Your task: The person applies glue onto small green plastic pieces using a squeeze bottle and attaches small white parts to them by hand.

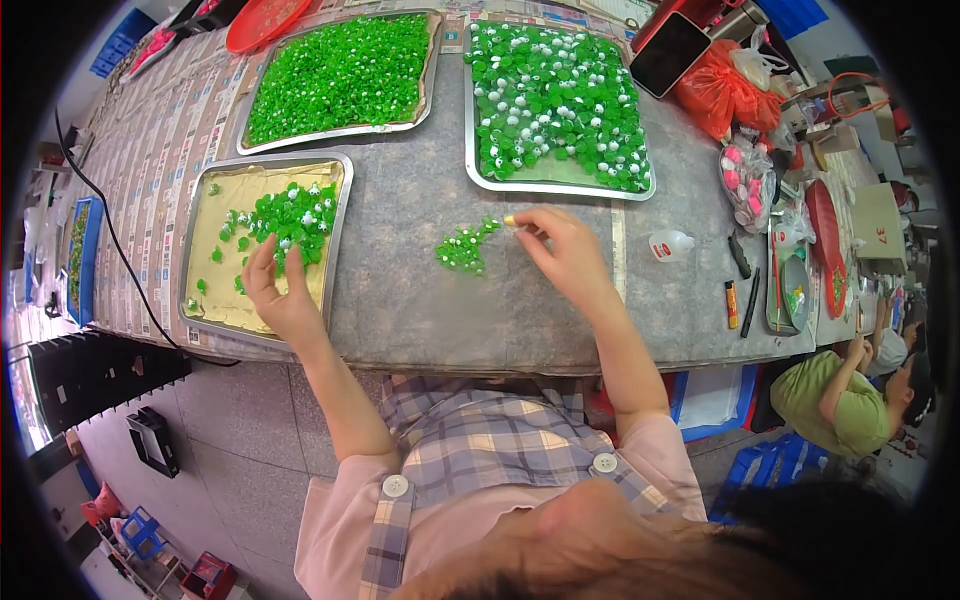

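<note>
My left hand (285, 295) hangs over the front left tray (345, 185), its thumb and fingers apart at the edge of a heap of green flower-shaped pieces with white balls (295, 215). Whether a fingertip touches a piece is hard to tell. At the middle of the table my right hand (565, 250) pinches a small yellow piece (509, 220) between thumb and forefinger. Just left of those fingertips lies a little pile of small green pieces with pale dots (462, 250).
Behind stand a tray of small green pieces (340, 75) and a tray of green pieces with white balls (560, 110). To the right are a white bottle (670, 245), an orange tube (731, 304) and a red bag (725, 90). Another person (840, 400) sits far right.
</note>
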{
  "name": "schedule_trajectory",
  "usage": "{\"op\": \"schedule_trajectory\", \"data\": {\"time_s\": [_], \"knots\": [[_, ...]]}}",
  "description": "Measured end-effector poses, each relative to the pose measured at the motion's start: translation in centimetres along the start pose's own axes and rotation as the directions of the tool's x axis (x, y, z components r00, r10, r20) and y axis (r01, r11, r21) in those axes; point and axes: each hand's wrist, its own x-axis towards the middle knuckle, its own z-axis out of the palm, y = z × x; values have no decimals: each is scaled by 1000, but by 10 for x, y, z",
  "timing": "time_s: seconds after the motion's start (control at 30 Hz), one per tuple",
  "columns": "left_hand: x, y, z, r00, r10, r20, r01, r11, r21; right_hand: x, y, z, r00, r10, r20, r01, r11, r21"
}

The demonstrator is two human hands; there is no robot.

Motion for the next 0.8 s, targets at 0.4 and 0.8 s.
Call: {"op": "schedule_trajectory", "data": {"time_s": [0.4, 0.8], "knots": [[-61, 18, 48, 858, 57, 511, -14, 996, -88, 14, 4, 11, 992, -89, 85, 104, 976, -192], [-104, 45, 79, 675, -26, 737, 257, 945, -201, -49, -4, 14, 922, 320, 218, -339, 393, 855]]}}
